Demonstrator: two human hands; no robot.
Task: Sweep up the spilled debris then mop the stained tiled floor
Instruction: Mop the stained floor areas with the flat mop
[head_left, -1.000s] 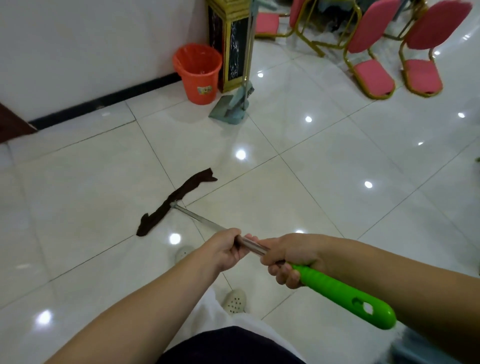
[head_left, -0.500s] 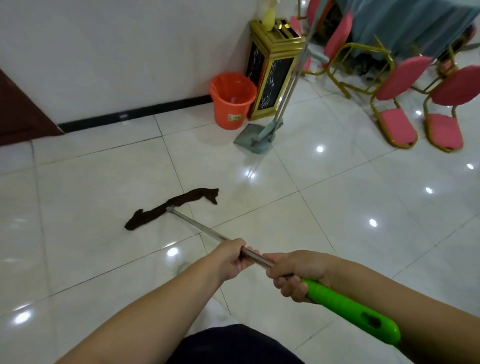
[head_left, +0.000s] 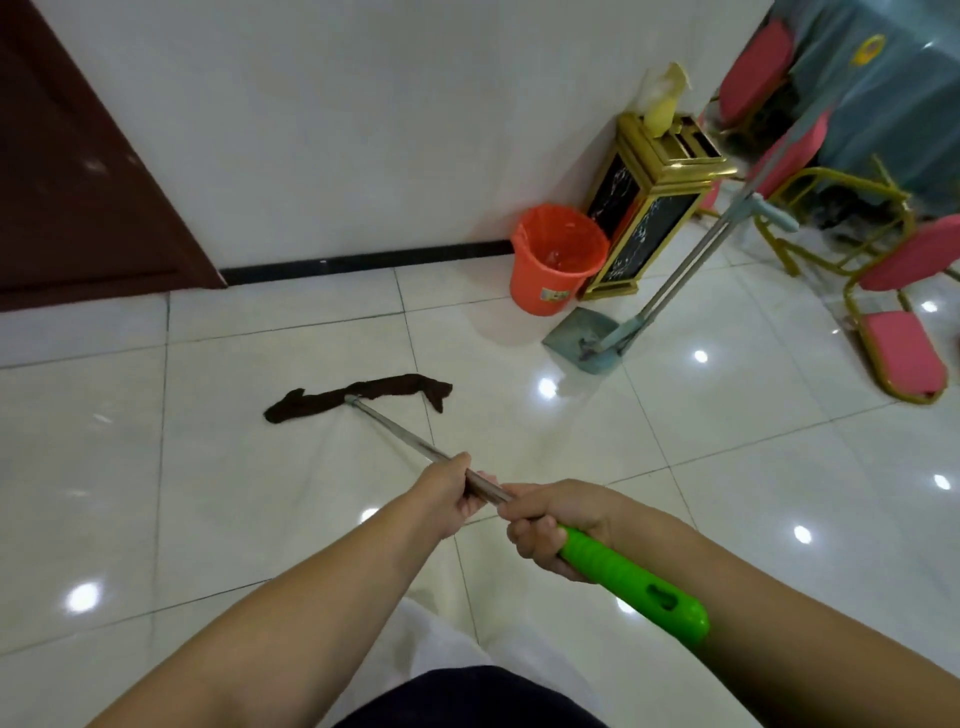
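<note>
I hold a mop with a metal pole (head_left: 400, 432) and a bright green grip (head_left: 639, 587). Its dark brown cloth head (head_left: 358, 397) lies flat on the glossy white tiled floor (head_left: 727, 499), stretched left to right ahead of me. My left hand (head_left: 452, 493) is closed around the metal pole. Just behind it, my right hand (head_left: 550, 525) is closed where the pole meets the green grip. A grey-blue dustpan (head_left: 584, 338) with a long handle stands to the right, near the wall.
An orange bucket (head_left: 556, 260) stands against the white wall, next to a gold and black bin (head_left: 649, 208). Pink chairs with gold frames (head_left: 898, 332) fill the far right. A dark red door (head_left: 78, 182) is at the left.
My view has turned left and up toward the wall, bringing the door into sight. The mop head now lies more level on the floor. Both hands keep their hold on the pole.
</note>
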